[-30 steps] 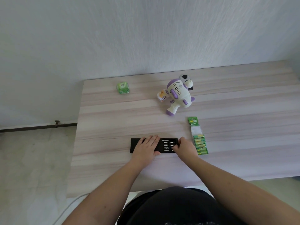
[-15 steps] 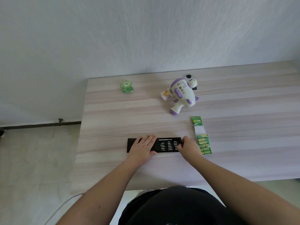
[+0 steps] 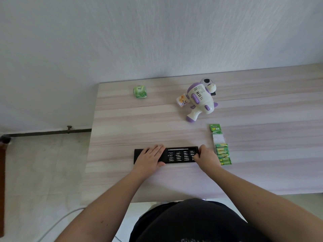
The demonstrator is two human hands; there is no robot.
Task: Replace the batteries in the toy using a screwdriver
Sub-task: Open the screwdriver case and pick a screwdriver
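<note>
**Bit Case Slid Open, Toy Not Yet Touched**

Since the earlier pictures, the inner tray of the black screwdriver bit case [image 3: 181,155] has been pulled further out to the right, so more rows of small silver bits are shown. Both hands have been kept on the case the whole time.

On the big wooden table [image 3: 262,105] everything for the job is laid out. At the far side, the white and purple toy [image 3: 201,100] is lying well apart from the hands. It has not been opened, as far as can be seen, and no battery door can be made out. Just beside the right end of the case, the green battery pack [image 3: 221,147] is laid flat, and some batteries are kept inside it. A small green packet [image 3: 139,91] is set near the far left corner.

The left part of the case is pressed down by the left hand [image 3: 151,157], with its fingers flat and close together. The right end of the tray is pinched by the right hand [image 3: 206,157], with its fingers curled round the edge.

Only the very first step seems to be in hand. A bit and handle must be picked, the screw taken out, and the batteries swapped.
</note>
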